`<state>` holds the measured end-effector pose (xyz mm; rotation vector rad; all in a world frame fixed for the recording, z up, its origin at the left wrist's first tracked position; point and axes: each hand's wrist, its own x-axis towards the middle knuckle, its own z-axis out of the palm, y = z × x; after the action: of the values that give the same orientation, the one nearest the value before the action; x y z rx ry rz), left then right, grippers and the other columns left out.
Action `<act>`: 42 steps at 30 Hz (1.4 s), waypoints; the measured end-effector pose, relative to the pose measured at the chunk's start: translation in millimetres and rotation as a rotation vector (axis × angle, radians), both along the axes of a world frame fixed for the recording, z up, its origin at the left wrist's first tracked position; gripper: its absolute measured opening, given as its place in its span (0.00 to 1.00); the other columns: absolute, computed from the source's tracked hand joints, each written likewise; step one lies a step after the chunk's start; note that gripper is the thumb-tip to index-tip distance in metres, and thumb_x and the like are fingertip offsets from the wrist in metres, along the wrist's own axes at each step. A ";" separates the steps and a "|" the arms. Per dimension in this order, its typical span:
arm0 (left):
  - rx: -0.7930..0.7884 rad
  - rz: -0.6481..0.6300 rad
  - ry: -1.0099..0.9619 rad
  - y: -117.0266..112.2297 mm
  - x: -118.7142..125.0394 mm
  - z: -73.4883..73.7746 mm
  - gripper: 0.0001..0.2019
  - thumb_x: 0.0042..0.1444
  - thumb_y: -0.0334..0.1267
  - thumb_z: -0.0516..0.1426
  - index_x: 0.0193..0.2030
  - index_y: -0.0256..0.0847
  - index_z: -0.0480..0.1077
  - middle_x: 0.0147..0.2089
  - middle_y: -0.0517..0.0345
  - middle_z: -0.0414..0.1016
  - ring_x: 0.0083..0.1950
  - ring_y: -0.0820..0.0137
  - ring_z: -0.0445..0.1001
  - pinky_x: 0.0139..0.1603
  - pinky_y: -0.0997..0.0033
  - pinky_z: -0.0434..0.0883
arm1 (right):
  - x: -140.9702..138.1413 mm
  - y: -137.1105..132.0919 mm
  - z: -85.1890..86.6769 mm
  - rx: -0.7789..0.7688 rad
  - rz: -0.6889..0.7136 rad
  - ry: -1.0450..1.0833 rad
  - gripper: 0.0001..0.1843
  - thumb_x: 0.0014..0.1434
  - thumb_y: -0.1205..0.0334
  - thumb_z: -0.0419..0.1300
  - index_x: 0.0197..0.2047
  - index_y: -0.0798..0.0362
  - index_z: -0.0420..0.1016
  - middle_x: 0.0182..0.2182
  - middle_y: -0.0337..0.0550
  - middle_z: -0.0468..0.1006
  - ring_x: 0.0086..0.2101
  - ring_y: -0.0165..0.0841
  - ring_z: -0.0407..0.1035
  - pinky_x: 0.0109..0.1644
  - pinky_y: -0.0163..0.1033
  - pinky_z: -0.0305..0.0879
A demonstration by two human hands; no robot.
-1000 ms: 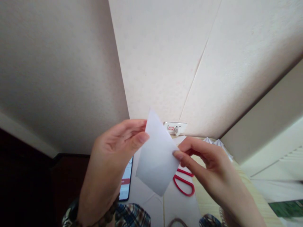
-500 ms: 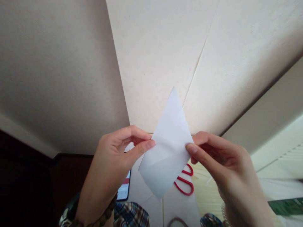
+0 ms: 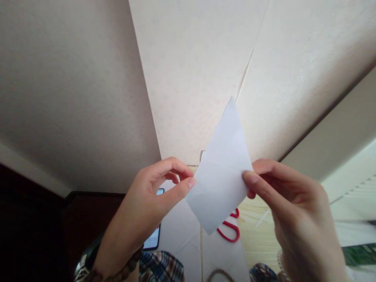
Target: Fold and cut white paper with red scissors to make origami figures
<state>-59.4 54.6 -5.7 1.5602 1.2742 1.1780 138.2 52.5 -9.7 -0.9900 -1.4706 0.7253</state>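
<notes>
A white sheet of paper (image 3: 223,168), kite-shaped with one point upward, is held up in the air between both hands. My left hand (image 3: 155,194) pinches its left edge between thumb and forefinger, right at the border. On the opposite side, my right hand (image 3: 290,207) grips the right corner, thumb in front and fingers behind. Below the paper, the red handles of scissors (image 3: 232,233) stick out; their blades are hidden behind it.
White paper (image 3: 179,227) lies on a light wooden table (image 3: 255,244). A phone (image 3: 152,239) is at the left edge, under my left wrist. A thin white strip (image 3: 262,218), a brown loop (image 3: 219,272) and a green object (image 3: 360,254) are nearby. A pale wall (image 3: 188,78) rises behind.
The paper and both hands have shifted right and slightly up. My left hand's hold has slid to the very edge of the sheet. More of the table shows beneath.
</notes>
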 end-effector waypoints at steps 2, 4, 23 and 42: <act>-0.011 -0.003 0.015 -0.2 -0.1 0.5 0.05 0.52 0.38 0.58 0.27 0.43 0.71 0.25 0.64 0.73 0.26 0.75 0.68 0.24 0.78 0.64 | -0.4 -0.5 0.6 0.004 0.007 0.004 0.10 0.60 0.64 0.61 0.27 0.48 0.74 0.21 0.33 0.71 0.25 0.25 0.65 0.26 0.29 0.60; -0.014 0.005 0.005 -0.8 0.5 1.7 0.06 0.52 0.38 0.59 0.25 0.43 0.71 0.24 0.64 0.72 0.25 0.74 0.68 0.24 0.78 0.64 | -0.9 -1.1 1.3 0.010 0.012 0.003 0.10 0.60 0.65 0.61 0.27 0.48 0.74 0.21 0.33 0.71 0.24 0.25 0.65 0.26 0.29 0.60; -0.084 0.096 -0.217 -5.0 14.8 5.1 0.04 0.49 0.36 0.60 0.26 0.42 0.69 0.16 0.71 0.62 0.11 0.85 0.48 0.10 0.85 0.44 | 2.2 1.3 -0.9 0.010 0.026 0.068 0.11 0.62 0.62 0.60 0.27 0.48 0.73 0.21 0.32 0.69 0.23 0.23 0.62 0.24 0.28 0.57; -0.224 0.027 -0.221 -3.8 8.8 4.2 0.06 0.46 0.39 0.62 0.27 0.41 0.70 0.20 0.66 0.67 0.18 0.78 0.63 0.16 0.82 0.59 | 4.0 -0.5 -0.5 -0.019 -0.049 0.136 0.11 0.61 0.62 0.61 0.26 0.48 0.72 0.21 0.35 0.66 0.24 0.27 0.61 0.24 0.33 0.55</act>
<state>-50.6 50.9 -1.5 1.2196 1.2368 1.1465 142.3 52.1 -10.2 -0.9691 -1.3194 0.7577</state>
